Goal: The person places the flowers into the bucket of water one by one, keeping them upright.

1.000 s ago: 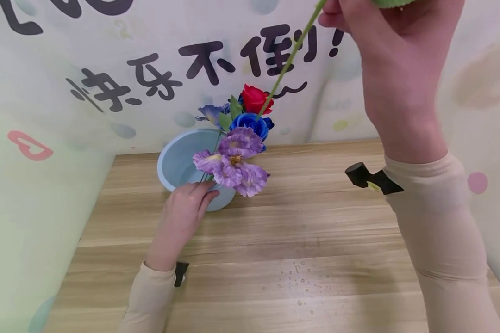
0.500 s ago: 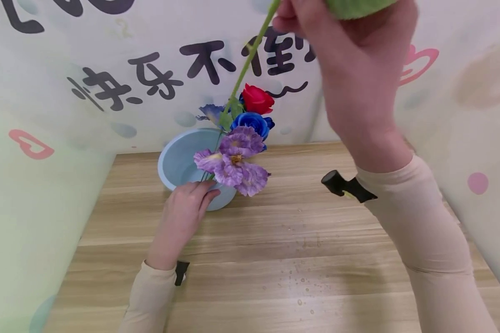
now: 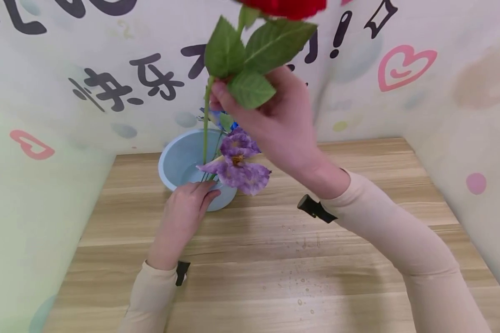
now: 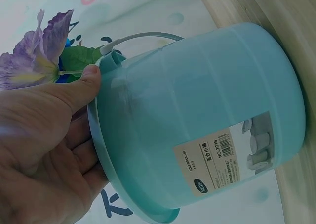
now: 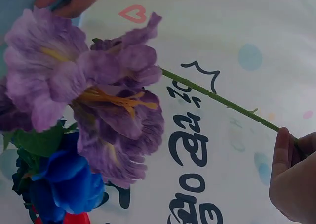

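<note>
My left hand (image 3: 182,210) holds the near rim of a light blue plastic bucket (image 3: 165,159), fingers bent over the edge; the left wrist view shows the thumb at the rim. Thin flower stems stand at its fingertips; whether it pinches them too I cannot tell. A purple iris-like artificial flower (image 3: 250,178) leans out over the bucket's right side, with a blue rose (image 5: 69,177) behind it. Above the bucket, my right hand (image 3: 289,125) pinches the green stem (image 3: 206,127) of a red rose (image 3: 291,5), just below its leaves. The stem's lower end reaches the bucket's opening, partly behind the iris.
The bucket stands at the back left of a wooden table (image 3: 358,240), close to the lettered wall (image 3: 358,92). Water drops (image 3: 302,280) dot the tabletop. In the left wrist view, the bucket has a carry handle (image 4: 143,35) and a paper label (image 4: 212,159).
The right hand has moved left and down with the red rose, bringing its stem from a slant to nearly upright over the bucket. The left hand has stayed at the rim.
</note>
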The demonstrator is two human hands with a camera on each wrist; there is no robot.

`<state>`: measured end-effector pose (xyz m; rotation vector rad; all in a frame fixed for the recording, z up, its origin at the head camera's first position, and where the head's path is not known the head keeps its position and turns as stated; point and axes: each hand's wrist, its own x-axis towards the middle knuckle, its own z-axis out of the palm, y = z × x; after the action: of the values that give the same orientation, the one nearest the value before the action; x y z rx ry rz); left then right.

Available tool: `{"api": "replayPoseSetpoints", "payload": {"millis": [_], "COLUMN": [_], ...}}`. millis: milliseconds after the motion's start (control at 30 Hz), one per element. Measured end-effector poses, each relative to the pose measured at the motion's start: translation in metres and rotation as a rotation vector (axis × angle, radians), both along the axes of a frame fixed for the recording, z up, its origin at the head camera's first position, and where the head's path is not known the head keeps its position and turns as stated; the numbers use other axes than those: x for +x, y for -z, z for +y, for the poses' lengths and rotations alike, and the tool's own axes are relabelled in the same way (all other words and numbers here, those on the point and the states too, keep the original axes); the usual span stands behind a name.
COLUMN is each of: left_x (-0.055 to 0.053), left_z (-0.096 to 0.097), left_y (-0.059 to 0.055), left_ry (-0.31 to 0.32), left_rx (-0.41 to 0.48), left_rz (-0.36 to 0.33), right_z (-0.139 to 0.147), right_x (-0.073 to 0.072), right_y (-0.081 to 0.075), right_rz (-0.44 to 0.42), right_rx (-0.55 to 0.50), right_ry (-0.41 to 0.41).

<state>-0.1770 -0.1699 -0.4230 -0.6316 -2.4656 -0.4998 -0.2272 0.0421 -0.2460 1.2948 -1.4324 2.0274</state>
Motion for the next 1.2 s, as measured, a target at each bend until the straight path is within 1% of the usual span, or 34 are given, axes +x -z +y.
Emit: {"api": "replayPoseSetpoints", "payload": {"millis": [67,167,233,333,533,700,800,933,1067,1200], "left_x": [0.000,0.000,0.000,0.000,0.001,0.001,0.001,0.002,0.002,0.002], "left_z": [0.000,0.000,0.000,0.000,0.001,0.001,0.001,0.002,0.002,0.003], "left_y": [0.000,0.000,0.000,0.000,-0.001,-0.001,-0.002,-0.002,-0.002,-0.002], "left_ry": [0.005,0.004,0.002,-0.001,-0.009,-0.022,-0.028,-0.026,-0.024,-0.026], "left_rx": [0.002,-0.002,-0.002,-0.001,0.007,0.000,-0.006,0.004,0.017,0.022], "left_rz": [0.006,0.002,-0.005,-0.014,-0.021,-0.043,-0.052,-0.054,-0.055,-0.055], "right_z": [-0.002,-0.004,-0.005,-0.005,-0.006,-0.006,-0.005,-0.004,-0.002,0.000], "right_x": [-0.001,-0.001,-0.002,-0.002,-0.007,-0.011,-0.015,-0.017,-0.018,-0.016], "right_y": [0.008,0.020,0.028,0.042,0.073,0.093,0.102,0.109,0.114,0.119], "right_rz": [-0.013,-0.061,-0.052,-0.054,-0.120,-0.137,-0.139,-0.155,-0.178,-0.195], "right_rx": [0.044,0.122,0.182,0.253,0.350,0.427,0.469,0.506,0.533,0.558], "right_ry": [0.029,0.090,0.145,0.200,0.233,0.270,0.298,0.335,0.355,0.353]}}
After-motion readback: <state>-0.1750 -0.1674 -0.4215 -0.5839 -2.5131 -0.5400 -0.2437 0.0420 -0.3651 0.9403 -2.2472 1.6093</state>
